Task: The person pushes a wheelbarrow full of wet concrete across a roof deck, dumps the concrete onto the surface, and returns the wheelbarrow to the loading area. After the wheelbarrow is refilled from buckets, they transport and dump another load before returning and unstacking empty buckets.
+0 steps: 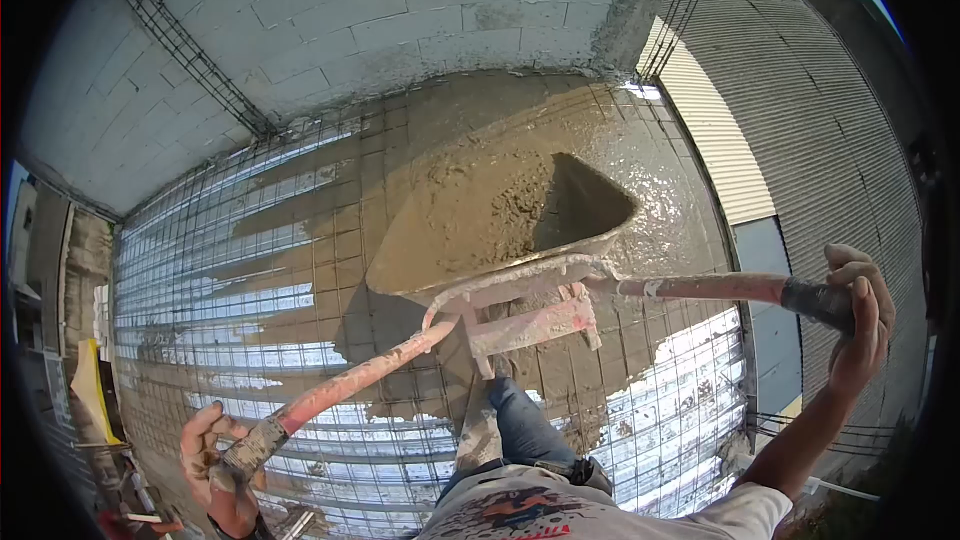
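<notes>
A wheelbarrow (520, 275) coated in concrete stands in front of me, tilted forward, with wet concrete (465, 200) in its tray and a dark bare patch at the right of the tray. Its red left handle ends in a dark grip, and my left hand (215, 455) is around that grip at the lower left. At the right, my right hand (862, 310) is at the black grip of the other handle, fingers curled around its end. Under and beyond the tray, wet concrete (660, 190) covers part of the mesh.
Rebar mesh lies over ribbed metal decking (400, 440) around my legs. A block wall (430, 0) closes off the far side, with upright rebar (185, 50) beside it. A corrugated roof (800, 90) lies beyond the right edge; a yellow object (97, 390) is at the left.
</notes>
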